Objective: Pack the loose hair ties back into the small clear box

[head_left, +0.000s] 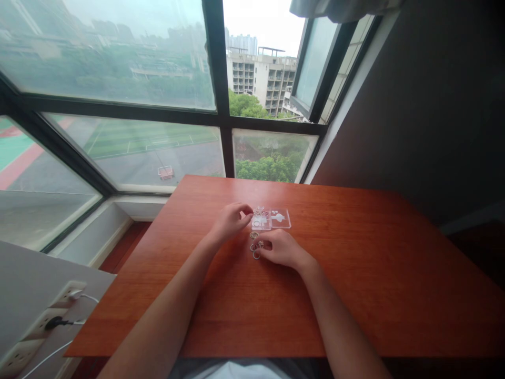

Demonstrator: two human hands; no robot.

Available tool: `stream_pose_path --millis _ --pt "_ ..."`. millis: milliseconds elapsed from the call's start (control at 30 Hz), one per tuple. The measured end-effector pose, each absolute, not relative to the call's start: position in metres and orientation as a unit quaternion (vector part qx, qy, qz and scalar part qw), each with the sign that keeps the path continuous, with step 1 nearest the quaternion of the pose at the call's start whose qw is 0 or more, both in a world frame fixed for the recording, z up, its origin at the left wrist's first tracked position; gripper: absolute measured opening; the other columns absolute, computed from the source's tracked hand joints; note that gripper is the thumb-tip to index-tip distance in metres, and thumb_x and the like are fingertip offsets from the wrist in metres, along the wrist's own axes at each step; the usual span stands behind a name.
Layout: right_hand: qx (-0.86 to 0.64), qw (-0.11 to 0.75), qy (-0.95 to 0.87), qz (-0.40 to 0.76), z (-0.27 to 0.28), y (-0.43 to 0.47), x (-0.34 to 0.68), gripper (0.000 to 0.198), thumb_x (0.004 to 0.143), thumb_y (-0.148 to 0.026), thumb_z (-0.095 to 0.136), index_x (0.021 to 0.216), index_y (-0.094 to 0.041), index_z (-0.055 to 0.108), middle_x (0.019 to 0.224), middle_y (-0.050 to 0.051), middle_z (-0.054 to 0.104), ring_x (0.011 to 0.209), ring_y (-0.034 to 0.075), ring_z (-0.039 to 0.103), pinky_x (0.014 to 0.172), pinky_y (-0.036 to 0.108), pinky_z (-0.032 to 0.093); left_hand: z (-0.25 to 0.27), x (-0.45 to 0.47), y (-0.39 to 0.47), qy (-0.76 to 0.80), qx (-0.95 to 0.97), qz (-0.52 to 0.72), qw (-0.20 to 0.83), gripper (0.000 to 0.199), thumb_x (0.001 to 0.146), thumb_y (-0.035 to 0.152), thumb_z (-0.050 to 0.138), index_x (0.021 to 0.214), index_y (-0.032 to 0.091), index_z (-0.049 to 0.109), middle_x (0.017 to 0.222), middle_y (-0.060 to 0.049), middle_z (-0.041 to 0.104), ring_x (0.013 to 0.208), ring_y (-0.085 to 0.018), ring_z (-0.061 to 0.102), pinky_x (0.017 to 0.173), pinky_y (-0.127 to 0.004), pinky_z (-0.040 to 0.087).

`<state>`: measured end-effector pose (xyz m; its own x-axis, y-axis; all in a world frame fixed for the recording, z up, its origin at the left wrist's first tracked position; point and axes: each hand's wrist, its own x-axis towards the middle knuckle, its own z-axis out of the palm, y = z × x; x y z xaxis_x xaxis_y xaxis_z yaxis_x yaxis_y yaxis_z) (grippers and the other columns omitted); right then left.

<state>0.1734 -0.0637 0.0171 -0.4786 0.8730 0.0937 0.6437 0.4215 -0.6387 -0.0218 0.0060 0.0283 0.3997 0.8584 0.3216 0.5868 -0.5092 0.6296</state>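
A small clear plastic box [261,223] lies opened on the table, with several small rings inside its back part. Its transparent lid [281,218], bearing a whitish print, lies flat to the right. My left hand [231,220] is at the box's left side, thumb and fingers closed on its edge. Just in front of the box is a small group of metal-looking rings [254,235] on the wood. Over these, my right hand [284,248] reaches in from the right, its fingertips pinched at a ring [256,255]. The fingers partly cover the group.
The reddish-brown wooden table [355,273] reaches up to a dark-framed window [226,121]. Wall sockets [49,321] with plugs and white cables are low on the left, beside the table's edge. A dark wall [426,121] rises on the right.
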Motion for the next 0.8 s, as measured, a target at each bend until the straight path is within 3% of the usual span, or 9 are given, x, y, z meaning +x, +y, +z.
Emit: stream_pose_path --millis 400,567,800 --pt "-0.499 0.183 -0.815 0.231 0.017 -0.063 0.176 0.011 0.077 -0.02 0.062 0.08 -0.024 0.072 0.07 -0.003 0.066 0.063 0.01 0.054 0.057 0.02 0.03 0.027 -0.021 0.006 0.446 0.806 0.314 0.232 0.014 0.08 0.021 0.057 0.083 0.016 0.069 0.078 -0.002 0.068 0.061 -0.01 0.052 0.055 -0.02 0.038" --pt "-0.531 0.238 -0.782 0.223 0.018 -0.059 0.182 0.01 0.079 -0.022 0.061 0.079 -0.022 0.071 0.061 -0.003 0.06 0.054 0.009 0.047 0.054 0.021 0.029 0.028 -0.019 0.004 0.442 0.804 0.316 0.242 0.014 0.08 0.021 0.058 0.083 0.016 0.07 0.078 -0.002 0.068 0.06 -0.01 0.052 0.055 -0.019 0.039" --pt "-0.568 0.345 -0.724 0.185 0.016 -0.052 0.187 0.012 0.081 -0.026 0.06 0.084 -0.02 0.07 0.056 -0.004 0.054 0.054 0.01 0.047 0.055 0.021 0.033 0.037 -0.009 -0.007 0.415 0.797 0.299 0.321 0.018 0.082 0.028 0.058 0.083 0.014 0.069 0.068 -0.001 0.065 0.056 -0.009 0.051 0.053 -0.018 0.039"
